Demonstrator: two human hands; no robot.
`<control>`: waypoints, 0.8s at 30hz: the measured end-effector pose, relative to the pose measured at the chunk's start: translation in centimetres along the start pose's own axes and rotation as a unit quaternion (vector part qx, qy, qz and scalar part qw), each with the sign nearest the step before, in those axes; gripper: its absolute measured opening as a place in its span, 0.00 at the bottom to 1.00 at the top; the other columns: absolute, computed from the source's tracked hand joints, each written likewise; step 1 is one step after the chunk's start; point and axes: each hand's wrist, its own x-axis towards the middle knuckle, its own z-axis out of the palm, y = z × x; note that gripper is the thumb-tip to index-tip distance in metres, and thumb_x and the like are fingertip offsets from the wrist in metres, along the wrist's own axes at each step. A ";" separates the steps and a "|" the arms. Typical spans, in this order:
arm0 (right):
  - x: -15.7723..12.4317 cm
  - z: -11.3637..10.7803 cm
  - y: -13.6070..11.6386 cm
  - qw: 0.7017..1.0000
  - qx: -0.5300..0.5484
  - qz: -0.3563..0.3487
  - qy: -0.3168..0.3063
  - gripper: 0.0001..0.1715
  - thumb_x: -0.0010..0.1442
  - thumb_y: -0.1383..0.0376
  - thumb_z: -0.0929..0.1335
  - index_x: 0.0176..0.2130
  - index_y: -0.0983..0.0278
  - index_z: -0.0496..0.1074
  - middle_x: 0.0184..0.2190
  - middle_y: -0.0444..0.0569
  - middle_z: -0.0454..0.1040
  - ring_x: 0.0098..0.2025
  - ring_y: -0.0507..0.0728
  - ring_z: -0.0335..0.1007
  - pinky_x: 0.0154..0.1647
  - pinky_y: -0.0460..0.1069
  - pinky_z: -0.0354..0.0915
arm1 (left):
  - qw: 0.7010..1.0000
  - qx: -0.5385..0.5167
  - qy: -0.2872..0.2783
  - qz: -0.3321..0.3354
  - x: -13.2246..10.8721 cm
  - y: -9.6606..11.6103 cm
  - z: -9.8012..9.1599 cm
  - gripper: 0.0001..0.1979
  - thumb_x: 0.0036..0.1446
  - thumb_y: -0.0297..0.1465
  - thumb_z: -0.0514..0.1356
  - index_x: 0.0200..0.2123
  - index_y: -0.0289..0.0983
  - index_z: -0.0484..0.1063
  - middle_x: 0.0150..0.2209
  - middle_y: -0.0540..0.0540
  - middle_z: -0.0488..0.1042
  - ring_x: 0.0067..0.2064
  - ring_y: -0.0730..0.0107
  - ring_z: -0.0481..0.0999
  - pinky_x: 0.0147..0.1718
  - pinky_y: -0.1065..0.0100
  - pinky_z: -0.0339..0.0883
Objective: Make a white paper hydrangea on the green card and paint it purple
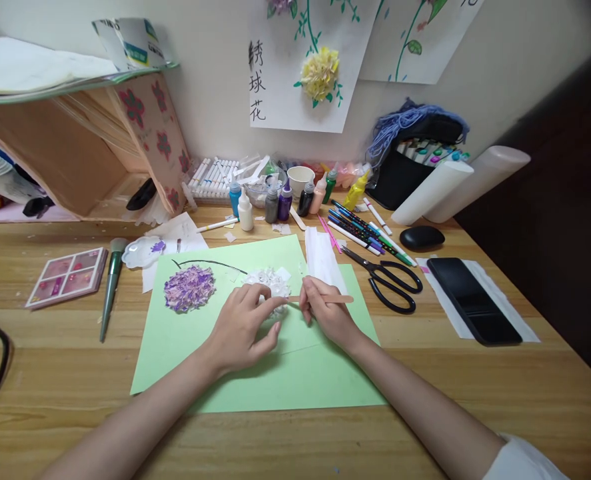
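- Leftmost on the green paper (170, 353), the purple paper flower (190, 289) lies under a curved black line; the left forearm is best held clear of its raised petals.
- The left hand (240, 327) would do well to steady lightly, without flattening anything. Its thumb stands apart from the bent index finger, whose tip reaches the near end of the wooden stick; whether they truly touch is hard to tell.
- The white paper cluster (268, 280) sits on the green paper just beyond those fingers, partly hidden by them. Small, gentle touches should suit such loose bits.
- The wooden stick (344, 299) lies nearly level, a good low angle for control.
- The right hand (330, 313) pinches that stick between thumb and fingers, pressed together; a relaxed grip should serve best.
- Farther right, black scissors (392, 280) rest on the bench (425, 400).
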 end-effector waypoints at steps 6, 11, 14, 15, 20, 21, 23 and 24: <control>-0.4 0.0 -0.2 0.999 -0.028 -0.030 -0.023 0.25 0.68 0.52 0.57 0.25 0.61 0.62 0.14 0.37 0.58 0.17 0.49 0.56 0.24 0.46 0.58 | 0.997 0.059 -0.043 -0.040 0.4 0.4 0.6 0.17 0.59 0.34 0.53 0.52 0.42 0.67 0.49 0.41 0.65 0.48 0.55 0.65 0.45 0.55 0.60; -0.7 -0.1 -0.3 0.997 -0.051 -0.066 -0.001 0.26 0.68 0.53 0.56 0.24 0.61 0.63 0.14 0.38 0.58 0.17 0.49 0.55 0.22 0.46 0.55 | 0.995 0.066 -0.055 -0.051 0.4 0.5 0.8 0.16 0.59 0.34 0.53 0.51 0.42 0.66 0.49 0.40 0.64 0.49 0.54 0.64 0.45 0.55 0.60; -0.8 -0.2 -0.3 0.996 -0.041 -0.078 0.026 0.27 0.68 0.52 0.56 0.23 0.61 0.62 0.13 0.38 0.56 0.16 0.49 0.54 0.21 0.46 0.54 | 0.995 0.068 -0.055 -0.053 0.4 0.4 0.8 0.16 0.59 0.34 0.53 0.51 0.42 0.67 0.49 0.40 0.64 0.50 0.54 0.64 0.46 0.54 0.60; -0.9 -0.2 -0.3 0.996 -0.037 -0.079 0.031 0.27 0.68 0.52 0.56 0.23 0.61 0.62 0.13 0.38 0.56 0.16 0.49 0.54 0.20 0.46 0.54 | 0.995 0.068 -0.056 -0.054 0.4 0.4 0.8 0.16 0.59 0.34 0.52 0.51 0.42 0.67 0.49 0.40 0.64 0.49 0.54 0.64 0.46 0.54 0.60; -0.9 -0.2 0.1 0.996 -0.008 -0.075 0.050 0.29 0.68 0.50 0.56 0.22 0.61 0.62 0.13 0.38 0.57 0.16 0.49 0.54 0.19 0.45 0.53 | 0.994 0.070 -0.058 -0.057 0.4 0.4 0.8 0.15 0.59 0.33 0.52 0.50 0.41 0.67 0.49 0.40 0.64 0.49 0.53 0.64 0.46 0.53 0.61; -0.9 -0.2 0.2 0.996 0.002 -0.073 0.057 0.29 0.68 0.49 0.56 0.22 0.61 0.62 0.13 0.38 0.57 0.15 0.49 0.54 0.19 0.45 0.53 | 0.994 0.070 -0.057 -0.058 0.4 0.5 0.8 0.15 0.59 0.33 0.53 0.50 0.41 0.67 0.49 0.40 0.64 0.49 0.53 0.64 0.46 0.53 0.61; -0.8 -0.2 0.3 0.995 0.023 -0.065 0.070 0.30 0.67 0.48 0.56 0.21 0.61 0.63 0.12 0.39 0.57 0.15 0.49 0.55 0.18 0.45 0.52 | 0.994 0.072 -0.055 -0.059 0.4 0.5 0.8 0.15 0.59 0.33 0.53 0.49 0.41 0.68 0.49 0.40 0.65 0.49 0.53 0.64 0.45 0.53 0.61; -0.7 -0.2 0.3 0.995 0.034 -0.057 0.075 0.30 0.67 0.47 0.56 0.21 0.62 0.63 0.12 0.39 0.58 0.14 0.48 0.55 0.17 0.45 0.52 | 0.994 0.072 -0.053 -0.058 0.4 0.4 0.8 0.15 0.59 0.33 0.53 0.49 0.41 0.68 0.50 0.40 0.65 0.49 0.53 0.64 0.45 0.54 0.61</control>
